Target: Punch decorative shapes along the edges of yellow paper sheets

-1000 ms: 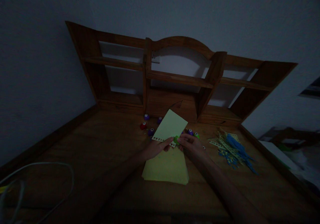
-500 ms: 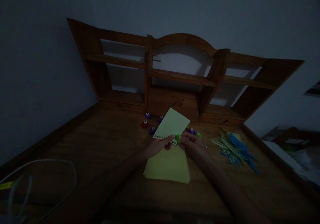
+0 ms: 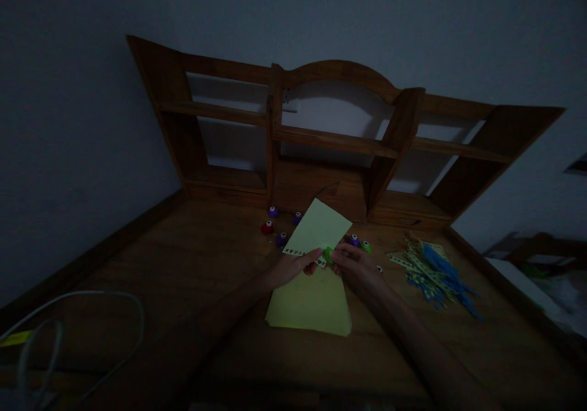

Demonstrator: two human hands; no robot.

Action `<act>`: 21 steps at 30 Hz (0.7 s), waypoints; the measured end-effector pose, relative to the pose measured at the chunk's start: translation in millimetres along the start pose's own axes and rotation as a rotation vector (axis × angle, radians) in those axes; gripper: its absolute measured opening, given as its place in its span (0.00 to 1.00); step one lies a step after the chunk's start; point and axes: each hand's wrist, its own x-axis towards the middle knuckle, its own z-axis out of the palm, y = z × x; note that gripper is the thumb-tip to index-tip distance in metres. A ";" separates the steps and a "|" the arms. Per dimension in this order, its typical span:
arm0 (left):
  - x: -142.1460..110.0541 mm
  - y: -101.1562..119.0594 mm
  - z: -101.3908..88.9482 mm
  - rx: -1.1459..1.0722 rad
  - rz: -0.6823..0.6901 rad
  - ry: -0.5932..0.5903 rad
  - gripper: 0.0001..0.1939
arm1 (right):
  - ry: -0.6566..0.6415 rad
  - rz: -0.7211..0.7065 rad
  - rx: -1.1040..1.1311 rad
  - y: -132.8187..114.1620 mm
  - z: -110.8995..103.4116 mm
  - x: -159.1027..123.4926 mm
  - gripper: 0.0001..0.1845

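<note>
Pinched in my left hand (image 3: pixel 293 268) is a pale yellow-green sheet of paper (image 3: pixel 318 224), tilted above the desk. A row of small punched shapes runs along its lower edge. My right hand (image 3: pixel 355 263) grips a green craft punch (image 3: pixel 328 254) at the lower right part of that edge. Beneath both hands lies a stack of yellow paper (image 3: pixel 309 307). Several more craft punches stand behind the hands, among them a red punch (image 3: pixel 267 228), a purple punch (image 3: pixel 281 238) and another green punch (image 3: pixel 365 246).
A heap of yellow punched strips (image 3: pixel 424 270) and blue strips (image 3: pixel 443 267) lies on the right of the wooden desk (image 3: pixel 192 264). A wooden shelf unit (image 3: pixel 337 142) stands along the back. At the lower left loops a white cable (image 3: pixel 140 313).
The whole view has shifted slightly, so things appear a little further right. Both hands keep their hold on the paper and the green punch, with hardly any movement.
</note>
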 end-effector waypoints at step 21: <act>-1.7 -4.7 -1.8 0.094 -0.021 -0.003 0.22 | -0.006 0.008 0.046 4.1 1.6 -1.6 0.14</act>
